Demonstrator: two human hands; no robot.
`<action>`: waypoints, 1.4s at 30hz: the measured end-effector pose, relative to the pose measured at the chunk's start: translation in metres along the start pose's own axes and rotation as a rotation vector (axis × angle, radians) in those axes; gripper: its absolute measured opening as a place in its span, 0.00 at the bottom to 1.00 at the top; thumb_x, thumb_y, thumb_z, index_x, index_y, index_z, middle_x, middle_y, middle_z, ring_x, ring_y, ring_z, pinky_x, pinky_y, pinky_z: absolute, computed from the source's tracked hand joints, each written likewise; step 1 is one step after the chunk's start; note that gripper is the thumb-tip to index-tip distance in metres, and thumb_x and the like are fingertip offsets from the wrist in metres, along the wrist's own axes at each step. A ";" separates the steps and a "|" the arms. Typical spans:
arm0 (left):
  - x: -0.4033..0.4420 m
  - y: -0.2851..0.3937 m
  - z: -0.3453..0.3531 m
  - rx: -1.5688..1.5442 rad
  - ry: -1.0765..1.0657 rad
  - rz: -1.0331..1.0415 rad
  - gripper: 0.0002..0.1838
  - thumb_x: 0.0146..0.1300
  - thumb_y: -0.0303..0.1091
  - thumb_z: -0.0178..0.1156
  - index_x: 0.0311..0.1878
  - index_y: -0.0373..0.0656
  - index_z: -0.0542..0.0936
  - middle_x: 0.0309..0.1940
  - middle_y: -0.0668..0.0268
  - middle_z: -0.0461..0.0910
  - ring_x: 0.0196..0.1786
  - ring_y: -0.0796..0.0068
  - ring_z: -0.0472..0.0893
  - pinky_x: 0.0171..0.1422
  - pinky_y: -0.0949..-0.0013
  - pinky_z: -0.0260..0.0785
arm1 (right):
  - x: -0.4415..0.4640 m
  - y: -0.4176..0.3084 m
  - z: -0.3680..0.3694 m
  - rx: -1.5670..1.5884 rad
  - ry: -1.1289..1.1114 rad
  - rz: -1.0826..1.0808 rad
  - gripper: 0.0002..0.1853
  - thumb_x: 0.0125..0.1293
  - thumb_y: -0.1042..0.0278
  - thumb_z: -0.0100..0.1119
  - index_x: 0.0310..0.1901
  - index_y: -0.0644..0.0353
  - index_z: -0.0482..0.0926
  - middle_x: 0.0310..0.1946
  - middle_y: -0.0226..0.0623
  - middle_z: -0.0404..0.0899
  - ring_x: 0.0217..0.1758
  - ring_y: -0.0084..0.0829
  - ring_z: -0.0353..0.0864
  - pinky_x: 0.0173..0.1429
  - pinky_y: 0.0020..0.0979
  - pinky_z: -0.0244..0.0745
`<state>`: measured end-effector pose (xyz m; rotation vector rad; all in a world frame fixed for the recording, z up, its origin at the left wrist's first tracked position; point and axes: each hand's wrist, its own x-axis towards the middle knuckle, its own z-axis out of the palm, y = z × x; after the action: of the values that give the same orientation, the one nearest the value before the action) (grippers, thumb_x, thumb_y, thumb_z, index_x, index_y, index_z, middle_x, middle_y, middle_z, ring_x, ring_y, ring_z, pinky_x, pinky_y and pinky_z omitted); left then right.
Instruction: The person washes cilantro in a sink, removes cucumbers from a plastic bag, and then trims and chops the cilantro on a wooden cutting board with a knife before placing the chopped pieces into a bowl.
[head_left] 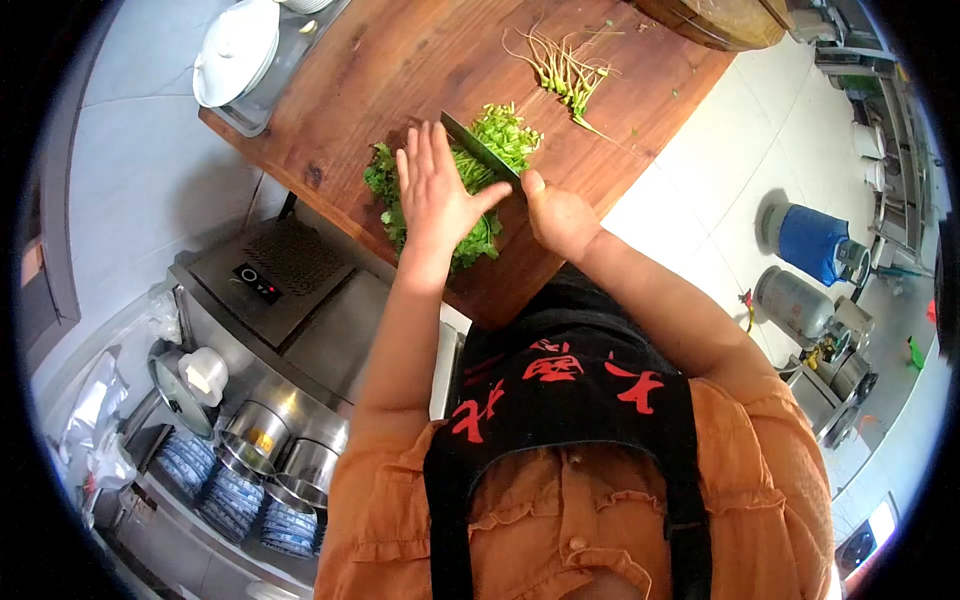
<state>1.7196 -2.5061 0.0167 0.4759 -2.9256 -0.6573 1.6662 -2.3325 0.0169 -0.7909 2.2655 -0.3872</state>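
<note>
Over at the left of the frame, we've got patterned blue-and-white bowls (pixel 230 498) stacked low down, metal pots (pixel 255 437) beside them, and, up top, a white lidded dish (pixel 237 50) on a metal tray (pixel 284 75) at the corner of the wooden table (pixel 340 95). All of that sits clear of the action! Upper centre now: the left hand (pixel 440 195) lies spread over the leafy greens (pixel 475 248), fingers stretched out, pressing rather than gripping, and the bunch is near the table's lower edge. Right alongside stands the knife (pixel 480 148), slanting between the leaves and a pile of chopped stems (pixel 512 130). And there's the right hand (pixel 555 215), closed firmly around the handle! Chopping looks to be the step in hand, partway through, I'd judge, with plenty of leaf uncut. What does the next stroke call for? Fingertips tucked back, the thumb especially, because it juts out close to the blade, and that's the real obstacle here. A little further right, trimmed roots (pixel 572 75) lie apart, near enough that loose pieces could mix with them. Upper right, a round wooden vessel (pixel 715 20) takes up the table's edge, and at the far right, gas cylinders (pixel 795 300) lie beyond the table, well out of the knife's way.
</note>
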 end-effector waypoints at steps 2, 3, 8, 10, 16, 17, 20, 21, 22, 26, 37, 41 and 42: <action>-0.009 0.002 0.008 0.106 -0.178 -0.030 0.56 0.40 0.52 0.74 0.67 0.30 0.56 0.67 0.44 0.59 0.73 0.48 0.54 0.76 0.51 0.40 | -0.001 0.000 0.002 -0.006 0.042 -0.016 0.14 0.59 0.77 0.47 0.48 0.61 0.61 0.32 0.55 0.79 0.39 0.55 0.80 0.40 0.50 0.75; -0.013 0.000 0.014 0.170 -0.215 -0.037 0.59 0.38 0.51 0.75 0.68 0.31 0.53 0.65 0.45 0.61 0.72 0.49 0.56 0.76 0.51 0.39 | -0.001 0.000 0.003 -0.010 0.066 -0.024 0.14 0.60 0.77 0.46 0.48 0.61 0.61 0.32 0.55 0.79 0.40 0.55 0.80 0.40 0.50 0.75; -0.025 -0.010 0.028 0.221 -0.121 0.010 0.44 0.42 0.40 0.71 0.62 0.32 0.63 0.51 0.51 0.71 0.58 0.54 0.69 0.69 0.54 0.54 | -0.006 0.005 -0.010 0.034 0.003 0.021 0.12 0.60 0.76 0.45 0.46 0.61 0.62 0.32 0.56 0.79 0.40 0.55 0.80 0.41 0.50 0.74; -0.023 -0.018 0.029 0.238 -0.173 0.028 0.31 0.48 0.34 0.66 0.57 0.32 0.69 0.45 0.53 0.72 0.52 0.55 0.72 0.61 0.55 0.63 | -0.008 0.013 -0.013 0.026 -0.009 0.027 0.12 0.60 0.76 0.45 0.46 0.61 0.62 0.31 0.56 0.79 0.39 0.55 0.80 0.41 0.51 0.74; -0.011 -0.009 0.049 0.221 0.099 0.052 0.16 0.56 0.26 0.52 0.49 0.34 0.73 0.40 0.56 0.72 0.45 0.55 0.73 0.51 0.56 0.66 | -0.011 0.029 -0.004 -0.005 0.056 0.016 0.11 0.60 0.75 0.44 0.45 0.62 0.61 0.29 0.56 0.79 0.35 0.56 0.80 0.39 0.52 0.74; -0.014 -0.005 0.059 0.207 0.162 0.027 0.17 0.55 0.26 0.53 0.49 0.34 0.73 0.40 0.55 0.72 0.46 0.55 0.73 0.52 0.56 0.66 | -0.011 0.028 -0.004 -0.001 0.046 0.033 0.11 0.60 0.75 0.44 0.45 0.62 0.61 0.29 0.56 0.79 0.35 0.56 0.80 0.38 0.52 0.74; -0.018 0.002 0.071 0.140 0.198 -0.023 0.28 0.46 0.31 0.62 0.54 0.34 0.70 0.46 0.54 0.71 0.50 0.53 0.70 0.57 0.54 0.62 | -0.007 0.034 0.000 0.018 0.062 0.007 0.10 0.61 0.74 0.44 0.44 0.63 0.62 0.29 0.57 0.79 0.35 0.57 0.79 0.38 0.52 0.74; -0.018 0.006 0.067 0.127 0.189 -0.021 0.31 0.45 0.32 0.63 0.55 0.34 0.69 0.47 0.54 0.70 0.52 0.53 0.70 0.59 0.54 0.61 | -0.008 0.033 0.000 0.028 0.066 -0.017 0.10 0.61 0.74 0.44 0.43 0.63 0.62 0.29 0.57 0.79 0.34 0.58 0.79 0.38 0.53 0.74; -0.019 0.007 0.064 0.118 0.185 -0.018 0.34 0.43 0.33 0.64 0.56 0.34 0.68 0.48 0.54 0.70 0.53 0.53 0.69 0.60 0.53 0.60 | -0.011 0.033 -0.002 0.017 0.060 -0.003 0.09 0.61 0.75 0.45 0.43 0.63 0.62 0.29 0.57 0.78 0.34 0.58 0.79 0.37 0.52 0.74; -0.019 0.008 0.061 0.075 0.180 -0.024 0.45 0.45 0.45 0.68 0.64 0.33 0.62 0.52 0.52 0.67 0.56 0.52 0.67 0.63 0.52 0.58 | -0.031 0.021 -0.012 0.015 0.222 -0.027 0.10 0.60 0.76 0.47 0.43 0.63 0.63 0.31 0.56 0.77 0.30 0.56 0.79 0.32 0.49 0.75; -0.016 -0.005 0.074 -0.100 0.396 -0.097 0.11 0.58 0.31 0.60 0.42 0.37 0.76 0.38 0.56 0.75 0.43 0.53 0.74 0.49 0.56 0.65 | -0.066 -0.004 -0.008 -0.083 0.240 -0.138 0.21 0.57 0.75 0.48 0.54 0.64 0.64 0.35 0.50 0.75 0.28 0.46 0.82 0.28 0.41 0.78; -0.014 -0.003 0.073 -0.054 0.390 -0.103 0.08 0.57 0.31 0.61 0.35 0.38 0.74 0.37 0.56 0.75 0.41 0.52 0.74 0.47 0.54 0.66 | -0.064 -0.005 -0.002 -0.142 0.195 -0.088 0.23 0.57 0.76 0.48 0.56 0.64 0.63 0.34 0.51 0.75 0.28 0.45 0.82 0.28 0.41 0.78; -0.013 -0.003 0.072 -0.044 0.379 -0.094 0.08 0.57 0.31 0.61 0.35 0.38 0.74 0.38 0.56 0.75 0.42 0.52 0.74 0.47 0.55 0.66 | -0.063 -0.004 -0.001 -0.144 0.196 -0.085 0.20 0.59 0.74 0.48 0.54 0.64 0.64 0.34 0.52 0.75 0.28 0.46 0.82 0.28 0.41 0.78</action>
<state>1.7207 -2.4758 -0.0504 0.6561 -2.5412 -0.5687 1.7032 -2.2950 0.0519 -0.9623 2.4694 -0.3567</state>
